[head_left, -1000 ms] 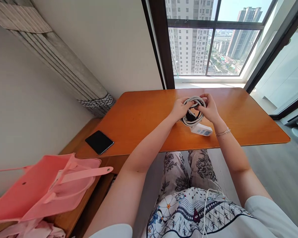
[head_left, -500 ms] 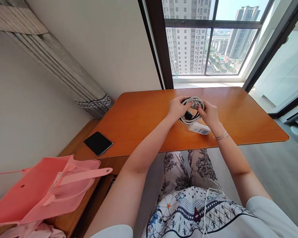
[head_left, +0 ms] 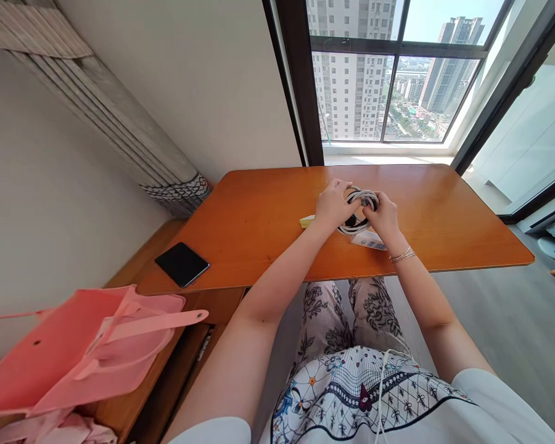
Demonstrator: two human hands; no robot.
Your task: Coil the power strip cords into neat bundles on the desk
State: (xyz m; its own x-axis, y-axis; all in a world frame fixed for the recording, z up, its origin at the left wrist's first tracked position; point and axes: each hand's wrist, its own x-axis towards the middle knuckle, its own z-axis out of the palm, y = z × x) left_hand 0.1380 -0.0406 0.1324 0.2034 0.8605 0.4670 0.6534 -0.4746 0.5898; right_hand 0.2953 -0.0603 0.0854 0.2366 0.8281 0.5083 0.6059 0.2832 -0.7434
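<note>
A coiled cable (head_left: 351, 230), white-grey with black loops among it, is held up over the table between both hands. My left hand (head_left: 333, 205) is closed on the coil's left side, thumb on the loops. On the right side, my right hand (head_left: 385, 216) pinches the same coil near its inner edge. A dark plug-like part shows within the ring, too small to make out fully. Just beneath the coil lies a white block with blue-grey marks (head_left: 370, 240), perhaps a power strip. A small yellow object (head_left: 306, 221) peeks out behind my left wrist, mostly hidden.
A black phone or tablet (head_left: 182, 264) lies at the left front corner of the orange-brown wooden table (head_left: 259, 228). An open pink bag (head_left: 83, 351) sits on a lower wooden surface at the left. The window (head_left: 393, 92) is beyond the table.
Both hands have shifted slightly, and the coil has turned a little in them. The yellow object now shows beside my left wrist.
</note>
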